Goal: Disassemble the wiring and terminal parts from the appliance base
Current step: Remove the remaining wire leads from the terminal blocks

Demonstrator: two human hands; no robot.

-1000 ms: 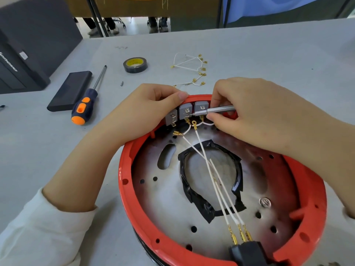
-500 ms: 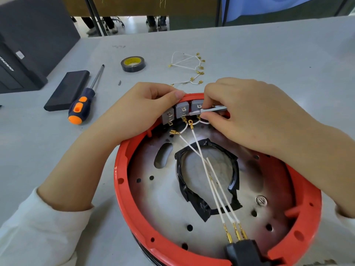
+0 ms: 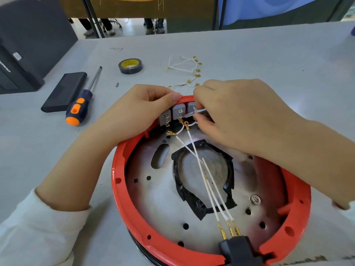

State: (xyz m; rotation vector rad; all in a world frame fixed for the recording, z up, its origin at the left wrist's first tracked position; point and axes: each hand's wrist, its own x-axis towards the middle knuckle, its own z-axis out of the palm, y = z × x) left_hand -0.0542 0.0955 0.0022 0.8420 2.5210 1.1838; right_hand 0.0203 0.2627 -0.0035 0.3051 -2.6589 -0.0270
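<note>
Fingers of the left hand (image 3: 134, 110) curl over the red appliance base (image 3: 123, 191) rim beside 3 grey terminal blocks (image 3: 178, 111), bracing it as before. Compared with 1 second ago, the right hand (image 3: 236, 116) has moved slightly leftward, and its pinched thin metal tool (image 3: 197, 111) now reaches toward the middle block; this suggests prying of the next terminal. 3 white wires (image 3: 211, 189) remain plugged into 1 black connector (image 3: 238, 248). On the table (image 3: 269, 60): 1 screwdriver (image 3: 80, 106), 1 tape roll (image 3: 130, 66), 1 removed wire bundle (image 3: 184, 64).
</note>
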